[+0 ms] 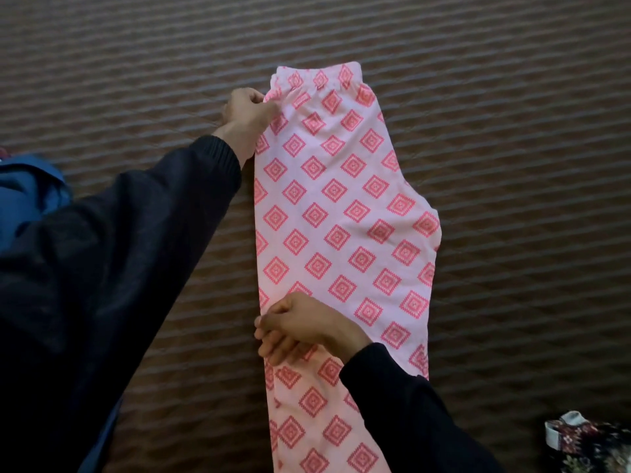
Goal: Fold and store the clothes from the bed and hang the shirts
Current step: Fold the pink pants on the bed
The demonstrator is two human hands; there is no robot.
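Note:
Pale pink trousers with a red diamond print [345, 213] lie lengthwise on the brown striped bed cover [512, 131], folded leg on leg, the elastic waistband at the far end. My left hand [247, 114] pinches the left edge of the cloth just below the waistband. My right hand [297, 327] grips the left edge of the legs lower down, its fingers curled round the fabric. Both arms are in dark sleeves. The lower ends of the legs run out of view at the bottom.
A blue garment [30, 196] lies at the left edge, partly under my left arm. A dark floral garment with a white trim [594, 445] sits at the bottom right corner. The brown cover stretches around the trousers on all sides.

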